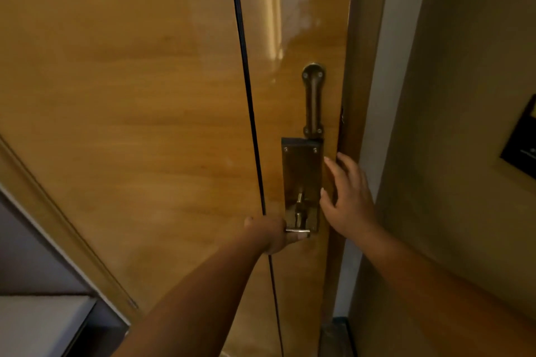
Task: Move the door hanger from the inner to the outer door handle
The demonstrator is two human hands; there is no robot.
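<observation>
The door (145, 95) is showing a glossy honey-orange wood grain with pale streaks of reflected light, and a thin black line (246, 95) is running down it from top to bottom. The lock plate (298, 171), the lever handle (298, 223) and the bar-shaped fitting above (313, 101) are all glowing a dark, aged brass. The wall (464, 95) on the right is appearing dull olive-beige, carrying a black panel (522, 142), while the frame strip (385, 95) beside the door is looking pale grey.

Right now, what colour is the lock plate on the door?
Dark bronze-brown metal, the lock plate against the golden wood door; head view.
</observation>
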